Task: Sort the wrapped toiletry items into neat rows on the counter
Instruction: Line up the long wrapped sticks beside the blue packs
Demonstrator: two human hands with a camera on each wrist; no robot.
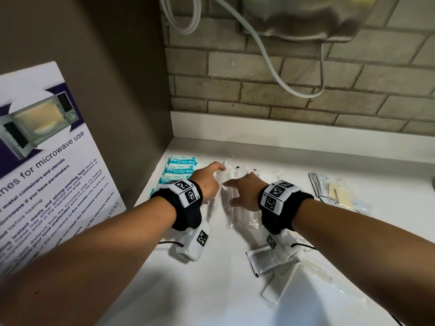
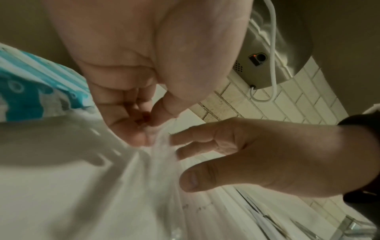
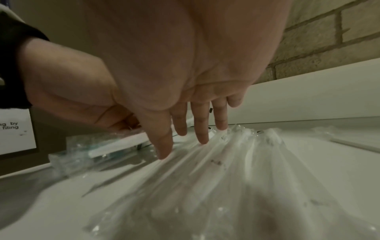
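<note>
Several clear-wrapped toothbrushes (image 1: pixel 229 208) lie side by side on the white counter (image 1: pixel 211 290), running away from me. My left hand (image 1: pixel 217 169) reaches over their far left end. In the left wrist view its thumb and curled fingers (image 2: pixel 153 128) pinch the end of one clear wrapper (image 2: pixel 164 162). My right hand (image 1: pixel 237 189) lies just to the right, and its straight fingertips (image 3: pixel 202 139) rest on the wrapped toothbrushes (image 3: pixel 236 162). A row of blue-and-white packets (image 1: pixel 181 165) sits to the left by the side wall.
Silver sachets and pale yellow wrapped items (image 1: pixel 334 191) lie at the right. More sachets (image 1: pixel 266 257) and a wrapped comb (image 1: pixel 315 271) lie near my right wrist. A microwave poster (image 1: pixel 47 172) stands on the left wall. A white cable (image 1: pixel 270 62) hangs over the brick backsplash.
</note>
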